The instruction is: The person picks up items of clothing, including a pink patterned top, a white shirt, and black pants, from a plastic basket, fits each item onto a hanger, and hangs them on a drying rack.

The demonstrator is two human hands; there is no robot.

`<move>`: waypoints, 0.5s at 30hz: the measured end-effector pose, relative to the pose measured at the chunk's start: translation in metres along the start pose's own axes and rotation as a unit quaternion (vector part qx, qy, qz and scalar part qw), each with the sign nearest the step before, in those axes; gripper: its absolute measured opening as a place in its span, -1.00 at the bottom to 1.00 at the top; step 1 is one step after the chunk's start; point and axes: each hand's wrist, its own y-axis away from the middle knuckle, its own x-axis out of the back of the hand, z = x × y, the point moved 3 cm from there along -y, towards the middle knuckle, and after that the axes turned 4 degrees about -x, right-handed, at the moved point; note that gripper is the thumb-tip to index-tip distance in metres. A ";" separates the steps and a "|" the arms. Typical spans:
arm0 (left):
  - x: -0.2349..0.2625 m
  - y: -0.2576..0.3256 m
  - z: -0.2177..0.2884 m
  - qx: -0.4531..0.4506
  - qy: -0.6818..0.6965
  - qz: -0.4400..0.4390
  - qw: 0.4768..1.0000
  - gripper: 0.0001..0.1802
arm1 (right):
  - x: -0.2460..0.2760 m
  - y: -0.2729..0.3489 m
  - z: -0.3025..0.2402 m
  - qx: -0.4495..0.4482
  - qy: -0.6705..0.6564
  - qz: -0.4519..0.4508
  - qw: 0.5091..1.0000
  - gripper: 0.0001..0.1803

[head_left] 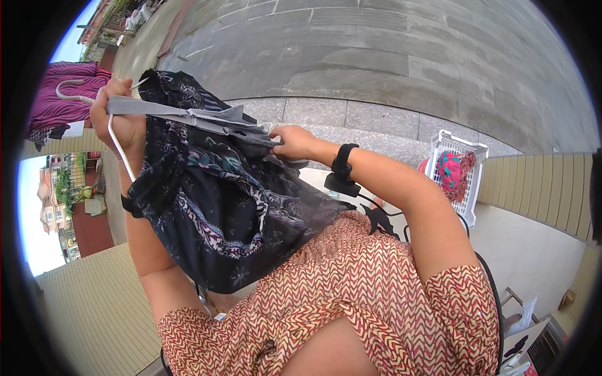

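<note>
My left hand (119,122) is closed round the top of a white wire clothes hanger (118,145), whose hook sticks out to the left past my fingers. A dark patterned garment (216,213) with gathered edges hangs from the hanger, draping down in front of my chest. A light grey fabric strap (157,110) runs from my left hand across the garment to the right. My right hand (293,141) pinches the bunched grey cloth at the strap's far end. Part of the hanger is hidden inside the garment.
To my right stands a white plastic basket (470,188) with pink and reddish cloth inside. A purple striped garment (66,94) hangs at the far left. Ahead lies a granite ledge (376,119) beside grey paving (376,56).
</note>
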 end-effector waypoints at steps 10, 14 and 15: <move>0.018 0.040 -0.036 0.075 -0.160 0.121 0.977 -0.68 | 0.118 0.013 0.041 0.020 0.130 0.122 0.984 -0.74; -0.005 0.049 -0.049 0.056 -0.237 0.066 0.968 -0.70 | 0.152 0.034 0.049 0.006 0.082 0.194 0.977 -0.74; -0.015 0.048 -0.051 0.044 -0.221 0.036 0.974 -0.71 | 0.161 0.038 0.055 -0.012 0.079 0.228 0.970 -0.74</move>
